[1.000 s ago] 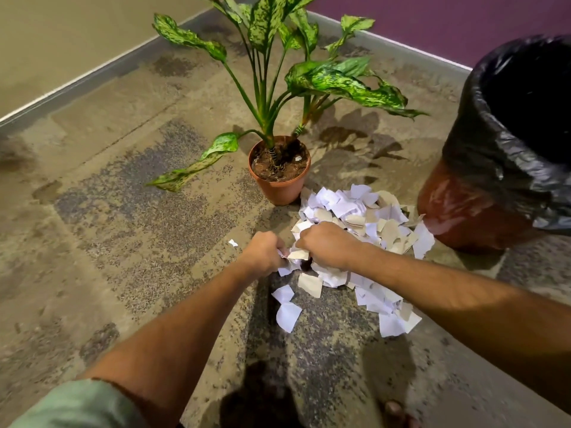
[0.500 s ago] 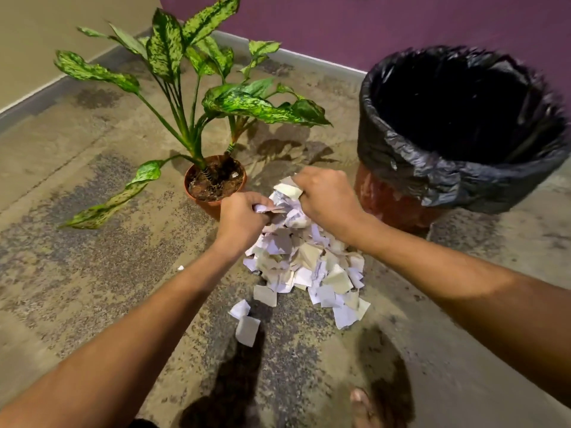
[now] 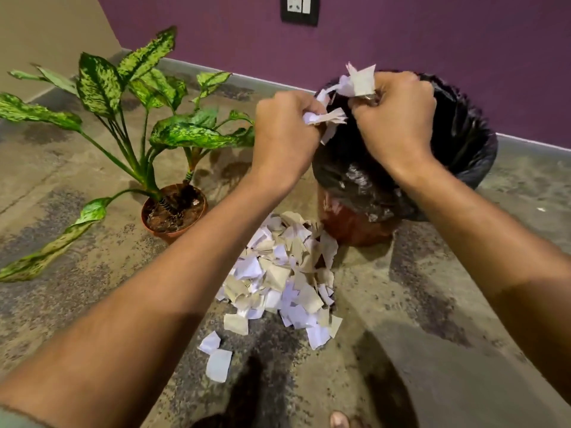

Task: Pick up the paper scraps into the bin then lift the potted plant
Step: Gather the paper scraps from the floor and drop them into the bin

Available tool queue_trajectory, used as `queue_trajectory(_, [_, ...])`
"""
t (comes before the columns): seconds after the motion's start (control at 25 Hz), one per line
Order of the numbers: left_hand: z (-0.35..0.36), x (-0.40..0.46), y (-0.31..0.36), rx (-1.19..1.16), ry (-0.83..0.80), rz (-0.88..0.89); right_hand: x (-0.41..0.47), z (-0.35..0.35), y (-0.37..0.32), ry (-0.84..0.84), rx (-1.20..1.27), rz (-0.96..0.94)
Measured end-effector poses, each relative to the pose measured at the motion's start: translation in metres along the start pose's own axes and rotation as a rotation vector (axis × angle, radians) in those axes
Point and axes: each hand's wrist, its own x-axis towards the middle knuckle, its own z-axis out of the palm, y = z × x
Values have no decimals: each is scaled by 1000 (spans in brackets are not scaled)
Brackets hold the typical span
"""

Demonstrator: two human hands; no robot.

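My left hand (image 3: 285, 134) and my right hand (image 3: 397, 118) are raised side by side, each gripping a bunch of white and beige paper scraps (image 3: 355, 83). Both hands hover at the near rim of the bin (image 3: 472, 149), a brown bin lined with a black bag. The scraps poke out above and between my fists. A heap of paper scraps (image 3: 284, 273) lies on the floor below my forearms, in front of the bin. The potted plant (image 3: 174, 211), in a terracotta pot with long speckled green leaves, stands on the floor left of the heap.
The floor is worn mottled concrete. A purple wall with a black socket plate (image 3: 299, 9) runs behind the bin, and a beige wall meets it at the back left. A bare toe (image 3: 340, 420) shows at the bottom edge.
Both hands have lifted from the heap on the floor up to the bin's rim, carrying handfuls of scraps. The view has tilted up and right toward the bin.
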Motion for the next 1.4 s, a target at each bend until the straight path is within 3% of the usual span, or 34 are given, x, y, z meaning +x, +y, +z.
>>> queue_trajectory(0.28, [42, 25, 27, 250, -236, 95, -2, -21, 55, -175, -109, 152])
queue_trajectory(0.4, [50, 21, 30, 307, -290, 216, -3, -29, 62, -229, -72, 162])
queue_trajectory(0.88, [41, 10, 27, 123, -367, 267, 0, -36, 51, -239, -77, 194])
queue_trajectory(1.08, [22, -41, 3, 39, -206, 421, -8, -30, 25, -164, 26, 45])
queue_trajectory(1.2, [10, -97, -36, 74, -171, 548, -30, -14, -9, -213, 128, -126])
queue_trajectory(1.4, [-28, -162, -127, 232, -352, 551, -83, 26, -49, -479, 161, -379])
